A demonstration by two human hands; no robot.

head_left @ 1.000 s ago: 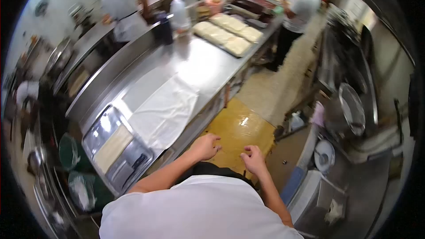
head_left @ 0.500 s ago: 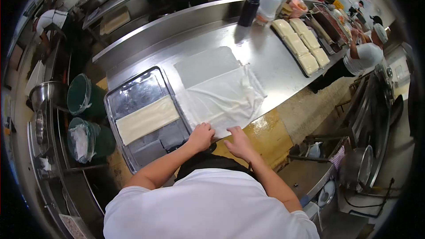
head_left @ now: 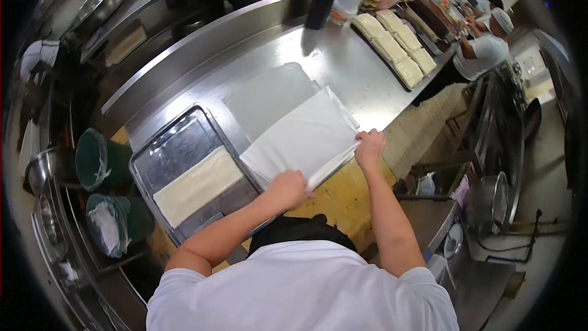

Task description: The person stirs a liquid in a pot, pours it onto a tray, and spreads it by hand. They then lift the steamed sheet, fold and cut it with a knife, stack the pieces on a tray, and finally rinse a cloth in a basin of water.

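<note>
Along the near edge of a shiny grey metal desk (head_left: 208, 79), a layered white cloth sheet (head_left: 300, 138) is lying just beside a rectangular silver metal tray (head_left: 187, 132); the person's right hand (head_left: 370, 147) is gripping the cloth's right-hand corner; the left hand (head_left: 289, 190), blurred, is staying low by the near edge, and whether its grip is holding fabric I cannot tell; a flat, pale cream, dough-like slab (head_left: 199, 187) is lying on the tray; farther back, a black bottle (head_left: 320, 5) is standing on the desk.

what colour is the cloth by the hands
The cloth is plain white, seen best in head view.
</note>
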